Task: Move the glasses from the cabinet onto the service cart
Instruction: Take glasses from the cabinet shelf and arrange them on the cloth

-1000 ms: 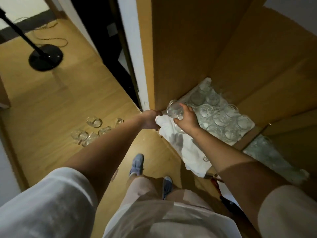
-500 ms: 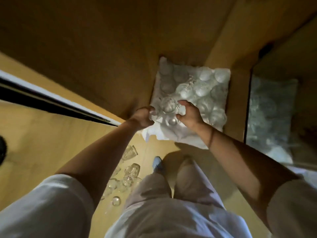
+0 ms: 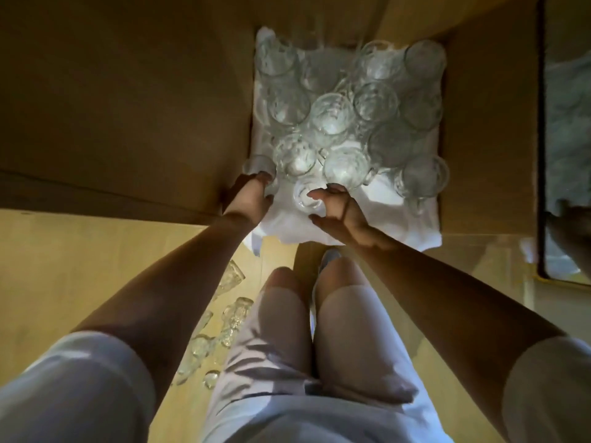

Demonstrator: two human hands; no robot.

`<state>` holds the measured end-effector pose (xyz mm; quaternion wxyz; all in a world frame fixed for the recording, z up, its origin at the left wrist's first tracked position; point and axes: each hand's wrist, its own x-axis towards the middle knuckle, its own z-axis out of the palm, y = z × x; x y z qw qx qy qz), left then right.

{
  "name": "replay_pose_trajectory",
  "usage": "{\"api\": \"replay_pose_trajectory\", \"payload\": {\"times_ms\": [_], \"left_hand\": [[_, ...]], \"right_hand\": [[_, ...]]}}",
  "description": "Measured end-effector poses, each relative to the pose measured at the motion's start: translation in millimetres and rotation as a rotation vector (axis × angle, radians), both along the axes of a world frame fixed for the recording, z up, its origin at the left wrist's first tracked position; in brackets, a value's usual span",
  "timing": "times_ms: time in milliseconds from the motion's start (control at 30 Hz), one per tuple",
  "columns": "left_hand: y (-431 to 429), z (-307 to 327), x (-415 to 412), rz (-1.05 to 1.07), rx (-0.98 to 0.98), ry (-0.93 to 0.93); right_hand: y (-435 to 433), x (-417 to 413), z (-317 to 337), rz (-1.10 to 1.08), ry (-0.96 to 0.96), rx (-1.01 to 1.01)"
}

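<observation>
Several clear glasses [image 3: 329, 115] stand packed together on a white cloth [image 3: 377, 215] on the wooden cabinet shelf [image 3: 479, 155]. My left hand [image 3: 252, 199] is at the cloth's front left corner, its fingers curled on a glass [image 3: 260, 164] at the edge. My right hand [image 3: 340, 209] is beside it, thumb and fingers closed around a small glass [image 3: 303, 196] in the front row. More glasses [image 3: 232, 314] lie on the wooden surface low at the left, partly hidden by my left arm.
The cabinet's wooden side wall [image 3: 128, 107] rises to the left of the cloth. A glass-fronted door [image 3: 566, 139] on the right reflects the glasses. My legs and a shoe [image 3: 329, 260] are directly below the shelf edge.
The view has swung from the floor toward the cabinet shelf. My right hand has brought its glass down to the front row, and my left hand has closed on the corner glass.
</observation>
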<state>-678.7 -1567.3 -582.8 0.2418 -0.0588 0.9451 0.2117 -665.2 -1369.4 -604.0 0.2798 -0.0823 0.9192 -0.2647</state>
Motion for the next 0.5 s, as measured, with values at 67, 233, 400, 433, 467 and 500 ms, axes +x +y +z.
{"api": "replay_pose_trajectory", "payload": {"times_ms": [67,233,400,433,467,500], "left_hand": [[1.7,-13.6,-1.0,-0.015,0.035,0.022],[3.7,-28.4,-7.6,-0.012,0.094,0.005],[5.9,-19.9,-11.7,0.018,0.108,-0.052],[5.0,-17.0,-11.4,0.017,0.101,-0.060],[3.9,-13.9,-10.7,0.009,0.094,-0.063],[2.7,-9.5,-9.3,-0.002,0.082,-0.065]], "right_hand": [[-1.7,-0.3,-15.2,-0.001,0.067,0.030],[-8.6,-6.2,-19.0,-0.034,0.105,0.039],[-11.8,-13.7,-12.2,-0.079,-0.013,-0.001],[-11.6,-14.1,-8.3,-0.092,-0.026,-0.008],[-11.6,-14.5,-3.4,-0.087,-0.033,-0.014],[-12.7,-14.1,2.6,-0.067,-0.032,-0.003]]}}
